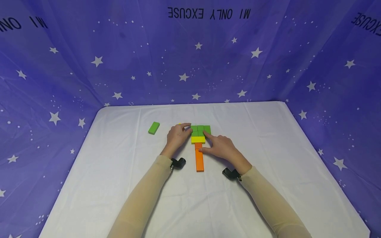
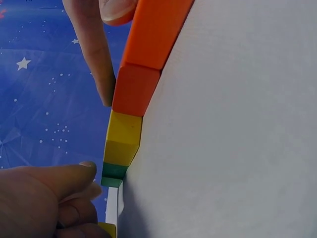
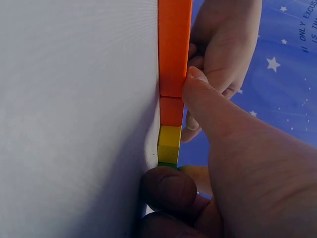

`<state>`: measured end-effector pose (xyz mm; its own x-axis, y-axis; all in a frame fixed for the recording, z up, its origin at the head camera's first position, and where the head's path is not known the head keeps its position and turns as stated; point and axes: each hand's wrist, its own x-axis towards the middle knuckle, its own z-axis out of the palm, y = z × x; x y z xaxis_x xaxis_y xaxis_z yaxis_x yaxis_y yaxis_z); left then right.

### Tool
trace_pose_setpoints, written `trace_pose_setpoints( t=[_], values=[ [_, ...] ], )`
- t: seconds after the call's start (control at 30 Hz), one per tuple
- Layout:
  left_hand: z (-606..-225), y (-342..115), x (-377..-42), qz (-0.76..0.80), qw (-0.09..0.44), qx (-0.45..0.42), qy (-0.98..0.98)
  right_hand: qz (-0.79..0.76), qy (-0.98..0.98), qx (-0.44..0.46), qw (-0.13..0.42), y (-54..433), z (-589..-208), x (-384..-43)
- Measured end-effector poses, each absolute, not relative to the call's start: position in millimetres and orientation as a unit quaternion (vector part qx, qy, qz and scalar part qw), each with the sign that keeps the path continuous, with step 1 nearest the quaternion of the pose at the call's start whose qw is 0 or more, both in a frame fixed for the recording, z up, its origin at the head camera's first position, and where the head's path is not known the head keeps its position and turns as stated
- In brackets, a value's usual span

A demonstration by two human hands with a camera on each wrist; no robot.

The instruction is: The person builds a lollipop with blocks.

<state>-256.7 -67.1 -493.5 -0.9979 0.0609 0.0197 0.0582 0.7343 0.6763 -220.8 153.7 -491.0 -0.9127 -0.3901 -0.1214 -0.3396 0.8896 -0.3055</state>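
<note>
Flat green blocks [image 1: 200,128] lie joined in a patch on the white table. A yellow block [image 1: 197,140] touches their near side, followed by a short orange block [image 1: 198,145] and a long orange block [image 1: 199,162] in line. My left hand [image 1: 176,135] rests at the patch's left edge, its thumb and index finger against the green blocks. From the right, my right hand [image 1: 221,147] touches the patch with its index finger, while its thumb lies on the orange blocks near their joint. Its other fingers are bent in the right wrist view.
A loose green block [image 1: 153,128] lies to the left of my left hand. A bit of yellow [image 1: 180,124] shows behind that hand, mostly hidden. Starry blue-purple curtains [image 1: 184,59] surround the back and sides of the table [image 1: 119,132].
</note>
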Motion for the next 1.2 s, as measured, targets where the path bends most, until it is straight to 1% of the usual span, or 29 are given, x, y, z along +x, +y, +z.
trace_pose_setpoints(
  t=[0.8, 1.07, 1.2],
  values=[
    [-490.8, -82.9, -258.3, 0.402, -0.002, 0.005, 0.916, -0.142, 0.968, -0.188, 0.087, 150.9, -490.6, -220.3],
    [-489.3, -99.9, -260.7, 0.413, -0.002, 0.021, 0.911, -0.139, 0.969, -0.183, 0.092, 151.7, -492.2, -221.5],
    [-488.2, -111.3, -262.0, 0.433, 0.011, 0.045, 0.9, -0.139, 0.969, -0.18, 0.096, 152.1, -493.5, -222.1]
  ],
)
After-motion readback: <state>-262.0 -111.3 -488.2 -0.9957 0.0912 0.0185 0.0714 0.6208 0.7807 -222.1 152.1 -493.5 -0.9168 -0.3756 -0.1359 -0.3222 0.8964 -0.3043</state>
